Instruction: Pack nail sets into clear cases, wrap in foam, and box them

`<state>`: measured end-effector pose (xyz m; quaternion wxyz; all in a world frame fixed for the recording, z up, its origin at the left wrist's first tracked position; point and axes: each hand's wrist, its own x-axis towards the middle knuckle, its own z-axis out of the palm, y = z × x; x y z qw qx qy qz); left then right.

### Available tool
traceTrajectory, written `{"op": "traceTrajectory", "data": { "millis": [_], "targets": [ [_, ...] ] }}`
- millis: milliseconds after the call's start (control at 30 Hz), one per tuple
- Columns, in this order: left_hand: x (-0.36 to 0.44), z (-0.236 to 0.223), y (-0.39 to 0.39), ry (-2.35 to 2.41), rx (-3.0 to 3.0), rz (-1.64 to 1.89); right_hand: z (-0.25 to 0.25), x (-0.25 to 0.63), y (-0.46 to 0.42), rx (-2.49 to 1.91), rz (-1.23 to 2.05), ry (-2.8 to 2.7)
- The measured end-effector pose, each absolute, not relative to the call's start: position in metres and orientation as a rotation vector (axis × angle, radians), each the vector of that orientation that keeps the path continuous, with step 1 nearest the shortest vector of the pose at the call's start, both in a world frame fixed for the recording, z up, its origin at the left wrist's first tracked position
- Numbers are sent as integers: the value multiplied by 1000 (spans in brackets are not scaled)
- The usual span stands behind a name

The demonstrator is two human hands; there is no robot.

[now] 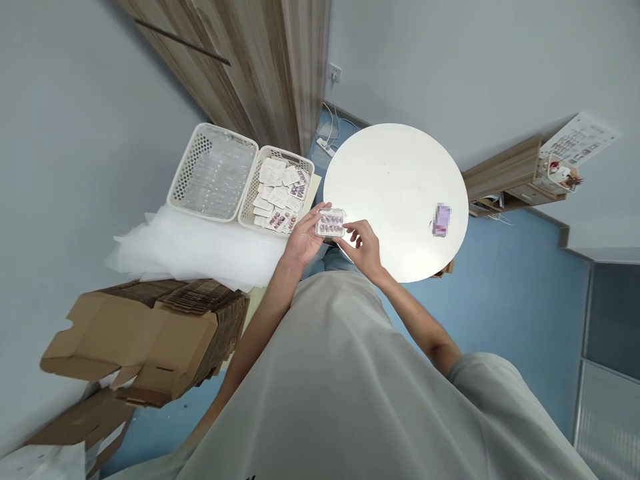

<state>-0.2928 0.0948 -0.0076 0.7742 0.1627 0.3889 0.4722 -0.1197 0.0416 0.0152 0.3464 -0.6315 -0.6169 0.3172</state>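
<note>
My left hand (303, 241) is closed around the left side of a small clear plastic case (330, 233). Inside it lie two rows of small pinkish-purple pieces that look like press-on nails (331, 219). My right hand (366, 252) has its thumb and forefinger bent onto the case's right edge, its other fingers curled. The case is held over the near-left edge of a round white table (395, 173). To the left, a white basket (243, 212) holds many white cards (280, 196), some bearing similar coloured pieces.
Another white basket (176, 193) holds clear plastic cases (220, 170). White wrapping sheets (200, 250) lie below the baskets, with folded cardboard boxes (145, 327) nearer me. A blurred purple item (441, 220) rests on the table's right. A power strip (325, 147) lies behind the table.
</note>
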Motion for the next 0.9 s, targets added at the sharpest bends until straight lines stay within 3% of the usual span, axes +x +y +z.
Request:
{"op": "traceTrajectory", "data": {
  "millis": [300,633,900],
  "targets": [
    [-294,0,91,820,405,1028,0,-119,45,-1597,1369,-1245],
    [-311,-22,79,1040,518,830,-1,-112,51,-1611,1430,-1082],
    [-298,-50,89,1198,609,808,-29,-103,58,-1678,1452,-1049]
  ]
}}
